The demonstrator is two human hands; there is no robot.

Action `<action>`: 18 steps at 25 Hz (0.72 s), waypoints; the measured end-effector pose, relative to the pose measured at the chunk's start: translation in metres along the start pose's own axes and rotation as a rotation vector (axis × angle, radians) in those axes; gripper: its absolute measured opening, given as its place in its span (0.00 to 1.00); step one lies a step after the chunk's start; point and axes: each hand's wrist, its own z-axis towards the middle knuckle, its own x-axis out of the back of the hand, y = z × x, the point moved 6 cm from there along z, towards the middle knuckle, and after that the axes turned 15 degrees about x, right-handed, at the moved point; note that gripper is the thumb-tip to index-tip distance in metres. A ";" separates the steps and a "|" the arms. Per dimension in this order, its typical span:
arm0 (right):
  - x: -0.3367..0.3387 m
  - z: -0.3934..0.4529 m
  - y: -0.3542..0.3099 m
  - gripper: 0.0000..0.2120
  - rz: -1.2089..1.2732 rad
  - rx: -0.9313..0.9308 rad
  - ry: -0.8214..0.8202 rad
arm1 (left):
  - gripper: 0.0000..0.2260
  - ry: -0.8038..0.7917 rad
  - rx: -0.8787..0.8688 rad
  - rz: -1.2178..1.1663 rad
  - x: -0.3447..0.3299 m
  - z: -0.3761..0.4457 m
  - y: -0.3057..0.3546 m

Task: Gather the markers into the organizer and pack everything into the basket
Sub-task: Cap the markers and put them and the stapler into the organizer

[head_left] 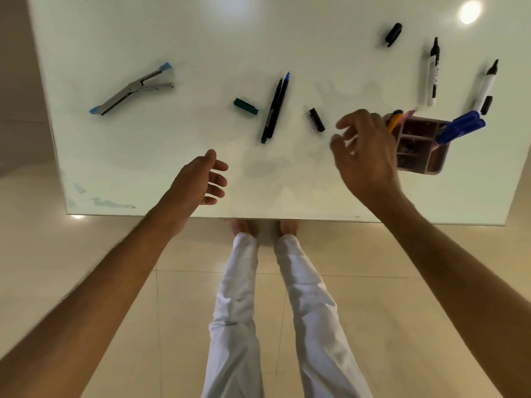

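A brown compartmented organizer (439,163) stands at the table's right, holding two blue markers (461,128) and an orange pen (393,121). My right hand (366,156) hovers just left of it, fingers apart, holding nothing. My left hand (201,180) floats open near the front edge. Two thin uncapped pens (275,107), one black and one blue, lie side by side mid-table. A green cap (245,106) and a black cap (317,119) lie near them. Two uncapped white markers (431,74) (486,87) and another black cap (393,34) lie at the far right. No basket is in view.
A metal stapler (132,89) with blue ends lies open on the left of the white table (172,156). The table's front edge runs just above my legs in white trousers (275,311). Beige tiled floor lies below.
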 end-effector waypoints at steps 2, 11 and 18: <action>-0.027 0.015 -0.003 0.17 0.010 -0.085 -0.035 | 0.21 -0.006 0.001 -0.008 0.006 0.002 -0.002; -0.098 0.061 0.003 0.36 0.079 -0.422 -0.081 | 0.21 -0.005 0.035 -0.056 0.035 0.012 -0.017; -0.112 0.061 -0.004 0.33 -0.028 -0.403 -0.155 | 0.22 0.009 0.042 -0.079 0.057 0.017 -0.025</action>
